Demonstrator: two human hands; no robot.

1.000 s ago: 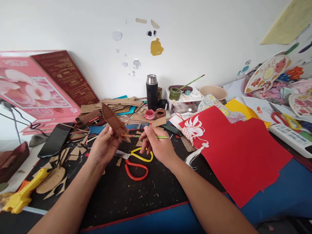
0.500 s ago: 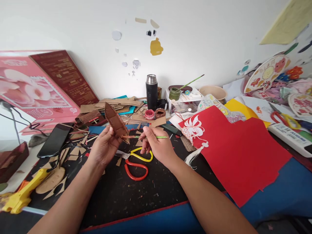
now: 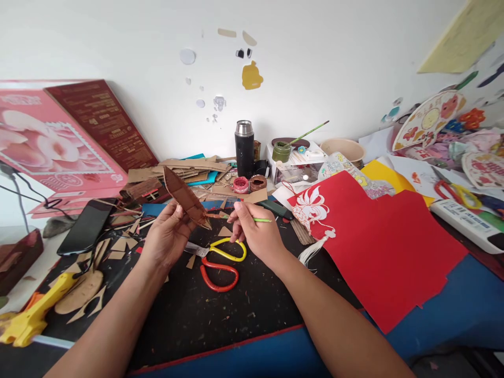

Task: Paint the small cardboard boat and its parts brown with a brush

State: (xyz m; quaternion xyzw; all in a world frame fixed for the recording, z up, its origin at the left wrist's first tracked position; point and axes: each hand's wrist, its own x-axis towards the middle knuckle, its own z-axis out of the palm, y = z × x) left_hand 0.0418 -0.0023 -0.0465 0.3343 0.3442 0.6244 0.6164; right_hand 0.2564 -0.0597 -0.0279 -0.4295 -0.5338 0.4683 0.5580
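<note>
Three paint jars (image 3: 241, 185), two paintbrushes (image 3: 261, 220)

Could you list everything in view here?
Cardboard piece: 1, brown, held up, centre
Paint jars: 3, red, brown, green, back
Paintbrushes: 2, green-handled, one held, one in a jar
Flask: 1, black, back centre
Scissors: 2 pairs, red-and-yellow, centre, far right
Glue gun: 1, yellow, lower left
Phone: 1, black, left
Box: 1, pink, back left
Sheet: 1, red, right
Bowl: 1, beige, back right
Cardboard scraps: many, tan, mostly left
Other clutter: uncountable, mixed colours, right
Left hand: 1, bare, holding piece
Right hand: 1, bare, holding paintbrush
</note>
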